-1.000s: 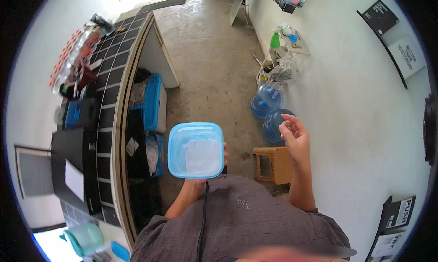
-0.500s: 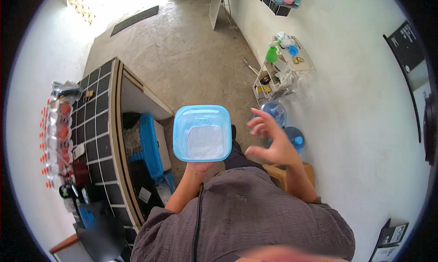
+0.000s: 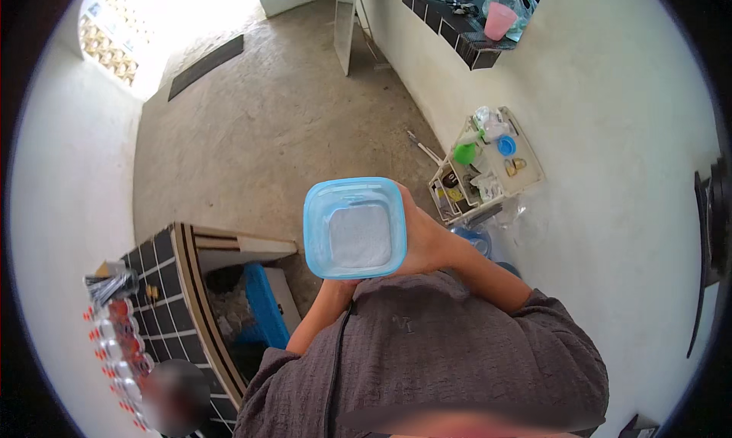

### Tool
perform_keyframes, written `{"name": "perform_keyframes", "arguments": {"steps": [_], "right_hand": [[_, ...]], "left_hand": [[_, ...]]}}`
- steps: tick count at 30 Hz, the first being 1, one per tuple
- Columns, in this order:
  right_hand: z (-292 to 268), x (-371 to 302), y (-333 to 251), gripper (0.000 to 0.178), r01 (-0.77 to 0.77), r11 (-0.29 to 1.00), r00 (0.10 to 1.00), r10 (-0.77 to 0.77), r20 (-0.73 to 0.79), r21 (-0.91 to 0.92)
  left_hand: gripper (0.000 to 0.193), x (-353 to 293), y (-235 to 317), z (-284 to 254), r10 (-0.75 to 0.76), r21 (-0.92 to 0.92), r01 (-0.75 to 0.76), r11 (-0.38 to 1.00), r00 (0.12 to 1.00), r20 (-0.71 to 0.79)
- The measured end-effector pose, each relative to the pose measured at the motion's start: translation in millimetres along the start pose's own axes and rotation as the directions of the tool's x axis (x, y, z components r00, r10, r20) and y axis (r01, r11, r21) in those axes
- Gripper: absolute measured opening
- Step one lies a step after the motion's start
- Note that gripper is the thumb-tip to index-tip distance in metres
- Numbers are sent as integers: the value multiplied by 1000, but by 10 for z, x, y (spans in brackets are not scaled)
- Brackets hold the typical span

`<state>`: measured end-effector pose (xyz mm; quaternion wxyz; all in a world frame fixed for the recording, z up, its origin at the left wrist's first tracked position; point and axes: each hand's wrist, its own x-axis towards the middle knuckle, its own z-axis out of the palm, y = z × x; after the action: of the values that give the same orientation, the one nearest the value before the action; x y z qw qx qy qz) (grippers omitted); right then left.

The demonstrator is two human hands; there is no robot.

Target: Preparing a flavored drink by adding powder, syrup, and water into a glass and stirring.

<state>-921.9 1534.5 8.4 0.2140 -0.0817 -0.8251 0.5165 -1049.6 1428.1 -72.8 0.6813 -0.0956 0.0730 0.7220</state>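
A square, translucent light-blue plastic container (image 3: pixel 316 223) is held in front of my chest, its open top facing up. White powder (image 3: pixel 360 236) covers its bottom. My left hand (image 3: pixel 341 283) supports it from underneath, and most of those fingers are hidden by the container. Against its right wall lies my right hand (image 3: pixel 421 238), closed around that side, with the fingertips out of sight behind it.
To the left stands a black-tiled counter (image 3: pixel 156 247) with several red-capped bottles (image 3: pixel 118 350). A blue crate (image 3: pixel 265 304) sits beneath it. At right are a small cart (image 3: pixel 526 152) with a green spray bottle (image 3: pixel 463 153) and a blue water jug (image 3: pixel 476 241). A tiled ledge holds a pink cup (image 3: pixel 499 21).
My right hand was apart from the container with its fingers spread; now it grips the right side. The view has tilted upward, showing more floor and the ledge.
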Motion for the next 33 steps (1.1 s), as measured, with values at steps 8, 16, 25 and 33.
{"name": "perform_keyframes", "arguments": {"steps": [8, 16, 25, 33], "right_hand": [[-447, 1333, 725, 125, -24, 1000, 993, 24, -117, -3], [-949, 2653, 1065, 128, -174, 984, 933, 176, -314, 34], [-1750, 3180, 1788, 125, -346, 937, 802, 266, -534, -53], [-2783, 3575, 2484, 100, -545, 838, 621, 421, -661, 22]], "left_hand": [[62, 1398, 987, 283, -209, 49, 203, 978, 954, 216], [61, 2840, 2179, 855, -438, 105, 436, 894, 800, 410], [63, 4151, 3028, 1026, -519, 0, 541, 841, 805, 288], [63, 5278, 3381, 1185, -475, 16, 497, 868, 818, 324]]}}
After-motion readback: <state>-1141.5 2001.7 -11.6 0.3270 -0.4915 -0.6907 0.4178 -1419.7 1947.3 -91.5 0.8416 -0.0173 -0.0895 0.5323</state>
